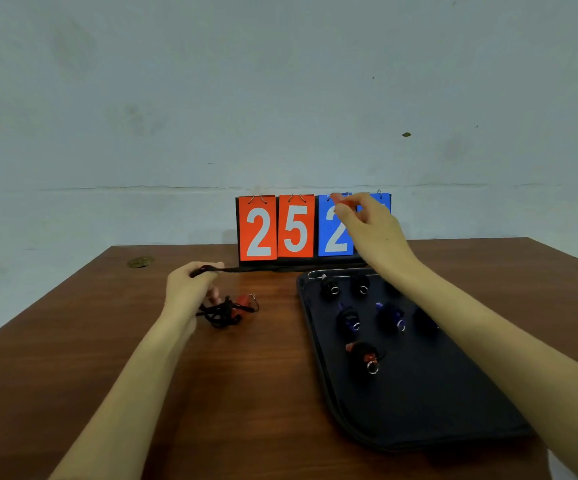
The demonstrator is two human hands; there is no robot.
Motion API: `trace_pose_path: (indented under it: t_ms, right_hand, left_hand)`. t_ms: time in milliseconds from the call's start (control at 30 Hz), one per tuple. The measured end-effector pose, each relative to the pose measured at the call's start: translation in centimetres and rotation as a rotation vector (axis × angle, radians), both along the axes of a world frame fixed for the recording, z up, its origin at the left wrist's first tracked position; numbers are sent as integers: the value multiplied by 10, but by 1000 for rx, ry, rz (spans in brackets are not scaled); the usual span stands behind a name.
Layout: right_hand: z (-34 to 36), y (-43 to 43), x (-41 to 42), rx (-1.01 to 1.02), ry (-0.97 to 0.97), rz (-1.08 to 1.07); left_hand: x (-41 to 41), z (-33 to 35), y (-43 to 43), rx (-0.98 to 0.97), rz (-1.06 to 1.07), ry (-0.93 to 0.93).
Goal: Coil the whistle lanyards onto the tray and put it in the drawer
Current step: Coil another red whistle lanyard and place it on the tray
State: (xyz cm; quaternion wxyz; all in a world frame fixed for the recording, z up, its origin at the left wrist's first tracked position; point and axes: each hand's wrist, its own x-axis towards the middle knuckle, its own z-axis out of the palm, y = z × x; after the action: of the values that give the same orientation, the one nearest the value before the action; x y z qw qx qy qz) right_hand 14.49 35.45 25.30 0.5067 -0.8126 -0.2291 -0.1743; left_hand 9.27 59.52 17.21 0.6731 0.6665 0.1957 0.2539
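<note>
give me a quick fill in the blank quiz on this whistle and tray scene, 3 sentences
1. The left hand pinches a black ____ stretched toward the right hand.
2. The two orange cards on the scoreboard read ____.
3. The uncoiled tangled whistle lies on the table to the ____ of the tray.

Missing words: lanyard; 25; left

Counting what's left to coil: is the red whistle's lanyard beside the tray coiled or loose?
Loose. The lanyard lies in a tangled heap on the table beside its red whistle, left of the tray.
</note>
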Motion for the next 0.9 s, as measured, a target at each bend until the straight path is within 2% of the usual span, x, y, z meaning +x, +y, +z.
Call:
trace_pose_path:
  t_ms: [67,133,200,267,400,467,567,633,667,700,767,833,900]
  right_hand:
    - [-5,-12,4,-95,-62,-111]
    - [-7,-23,7,-105,-85,-179]
    - [-9,-30,11,-46,-54,-164]
    - [-10,-31,13,82,88,-67]
    - [-7,-16,4,298,363,190]
    - [-4,-4,-7,341,446,331]
    - [2,14,-24,399,510,532]
    - [10,22,-31,440,499,584]
    - [15,24,-32,456,485,571]
    - [21,23,-33,459,460,534]
    - [33,16,-31,370,360,395]
    - [38,4,-26,43,159,158]
    - [29,-9,-18,-372,-60,-42]
  left_hand:
    - [1,-3,6,-141,9,9]
    - [3,-9,15,-171,81,50]
    - [5,-14,19,-25,185,117]
    - [5,-14,12,167,226,149]
    - [0,-4,-21,433,138,69]
    - [-4,6,-40,365,-25,-45]
    - [-13,22,-68,160,-510,-224]
    - [-18,27,-83,160,-779,-205]
    - [-21,29,-88,213,-839,-161]
    - [-23,31,-90,279,-832,-102]
    - [-19,30,-82,352,-632,4]
    - [-6,23,-62,323,-281,89]
    - [2,15,-40,152,-45,121]
